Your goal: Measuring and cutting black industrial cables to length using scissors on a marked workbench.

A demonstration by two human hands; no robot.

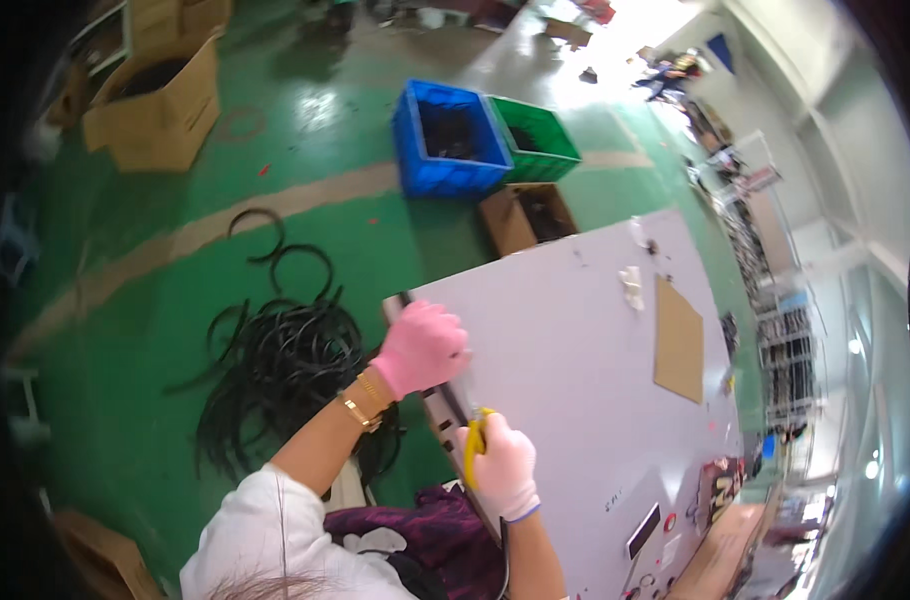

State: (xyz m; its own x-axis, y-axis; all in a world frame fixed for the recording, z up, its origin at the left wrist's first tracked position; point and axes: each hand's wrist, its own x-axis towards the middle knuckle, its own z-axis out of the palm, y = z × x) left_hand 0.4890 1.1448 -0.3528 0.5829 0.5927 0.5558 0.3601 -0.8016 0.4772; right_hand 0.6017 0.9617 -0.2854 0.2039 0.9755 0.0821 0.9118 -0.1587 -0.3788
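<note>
My left hand (422,348), in a pink glove, is closed in a fist over the near left edge of the white table. A black rubber-like strip (455,404) runs from under it toward my right hand. My right hand (505,467), in a paler glove, is wrapped round a yellow-handled plier-like tool (472,452). The tool's jaws are by the strip, too small and blurred to tell whether they grip it. A dark strip hangs past the table edge below my right wrist. Black marks line the table's near edge.
A tangled heap of black strips (285,370) lies on the green floor at left. Beyond the table (565,340) stand a blue crate (410,165), a green crate (560,160) and a cardboard box (505,222). Brown cardboard (678,340) and a phone (644,531) lie on the table.
</note>
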